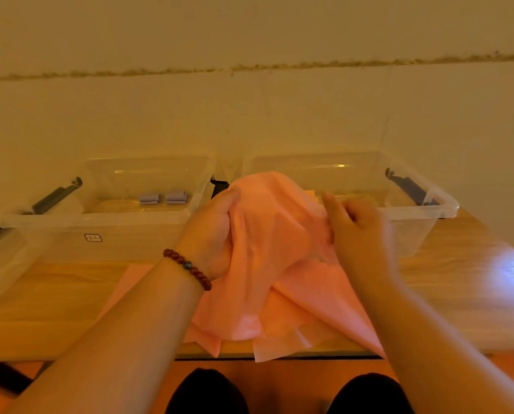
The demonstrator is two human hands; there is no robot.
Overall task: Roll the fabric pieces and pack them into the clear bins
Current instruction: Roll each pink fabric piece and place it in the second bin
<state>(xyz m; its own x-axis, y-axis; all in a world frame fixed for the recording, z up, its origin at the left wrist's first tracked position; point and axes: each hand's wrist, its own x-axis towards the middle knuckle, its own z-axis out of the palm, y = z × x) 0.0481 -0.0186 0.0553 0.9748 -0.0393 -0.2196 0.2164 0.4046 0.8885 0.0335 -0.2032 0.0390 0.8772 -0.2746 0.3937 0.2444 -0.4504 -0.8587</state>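
A large pink fabric piece (267, 249) is lifted and bunched above the wooden table (55, 294). My left hand (211, 234), with a red bead bracelet on the wrist, grips its left side. My right hand (357, 231) pinches its right edge with curled fingers. More pink fabric (297, 327) lies flat under it and hangs over the table's front edge. Two clear bins stand behind: the left bin (70, 222) holds two small grey-blue fabric rolls (163, 198); the right bin (414, 216) is partly hidden by the fabric.
Dark lid latches sit on the outer ends of the bins, at the left (55, 195) and at the right (408, 186). A pale wall rises close behind the bins. My dark-clad knees (208, 392) show below the table's front edge.
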